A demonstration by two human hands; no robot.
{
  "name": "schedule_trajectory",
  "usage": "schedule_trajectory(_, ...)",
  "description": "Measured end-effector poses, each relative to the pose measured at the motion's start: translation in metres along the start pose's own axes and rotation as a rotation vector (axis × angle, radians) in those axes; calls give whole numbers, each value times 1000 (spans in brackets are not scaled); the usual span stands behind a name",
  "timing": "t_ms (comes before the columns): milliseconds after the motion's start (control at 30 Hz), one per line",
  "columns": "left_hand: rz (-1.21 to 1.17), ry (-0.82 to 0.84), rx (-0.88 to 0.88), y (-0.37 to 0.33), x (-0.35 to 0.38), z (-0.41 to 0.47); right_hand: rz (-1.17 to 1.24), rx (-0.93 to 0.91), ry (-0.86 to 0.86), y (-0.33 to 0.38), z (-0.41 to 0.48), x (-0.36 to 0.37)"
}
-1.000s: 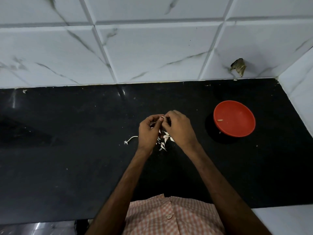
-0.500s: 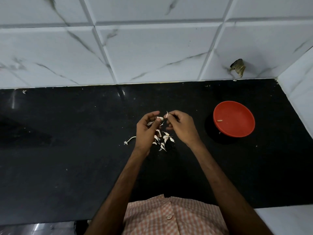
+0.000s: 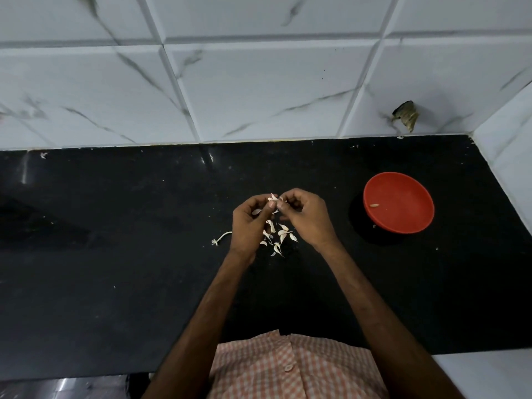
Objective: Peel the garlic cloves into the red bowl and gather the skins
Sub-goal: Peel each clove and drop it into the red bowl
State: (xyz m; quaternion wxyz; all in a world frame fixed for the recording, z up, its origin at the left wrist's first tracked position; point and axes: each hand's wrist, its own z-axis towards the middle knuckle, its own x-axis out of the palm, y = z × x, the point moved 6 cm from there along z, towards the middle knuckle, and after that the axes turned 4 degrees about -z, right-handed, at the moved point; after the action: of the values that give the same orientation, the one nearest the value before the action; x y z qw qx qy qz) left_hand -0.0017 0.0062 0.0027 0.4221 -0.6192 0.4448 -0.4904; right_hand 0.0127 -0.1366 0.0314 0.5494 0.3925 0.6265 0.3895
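1. Caught mid-peel: pinched a garlic clove [image 3: 273, 199] at the fingertips of the left hand [image 3: 248, 223], fingers curled round it, just above the bench [image 3: 115, 254].
2. Worked at the same clove with the right hand [image 3: 307, 217], thumb and forefinger closed on its papery skin at the tip; amount of skin left too small to tell.
3. Judged the next move: strip off the rest, then carry the bare clove rightward to the red bowl [image 3: 408, 217], well apart from both hands, with one peeled clove [image 3: 374, 205] lying near its left rim.
4. Left the gathering undone: loose skins [image 3: 280, 236] scattered on the bench between the wrists, a stem piece [image 3: 223, 236] just left of the left hand.
5. Saw nothing on the bench between hands and bowl; noted a dark scrap [image 3: 405, 115] on the tiled wall [image 3: 259, 82] behind.
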Motion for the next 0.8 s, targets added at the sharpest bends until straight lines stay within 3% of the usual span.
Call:
schedule_trajectory(200, -59, -19, -47, 5, -4, 2, 159, 64, -60, -9, 4, -3)
schedule_trajectory(300, -106, -106, -73, 5, -10, 1, -110, -2, -135, -19, 11, -7)
schedule_trajectory(467, -112, -143, -82, 6, -17, 3, -455, -10, -25, -44, 23, 9)
schedule_trajectory(667, -103, -139, -66, 4, -15, 4, -410, -34, -170, -43, 24, 6)
schedule_trajectory(800, -72, -148, -46, 4, -15, 6, -355, -127, -178, -33, 24, 5)
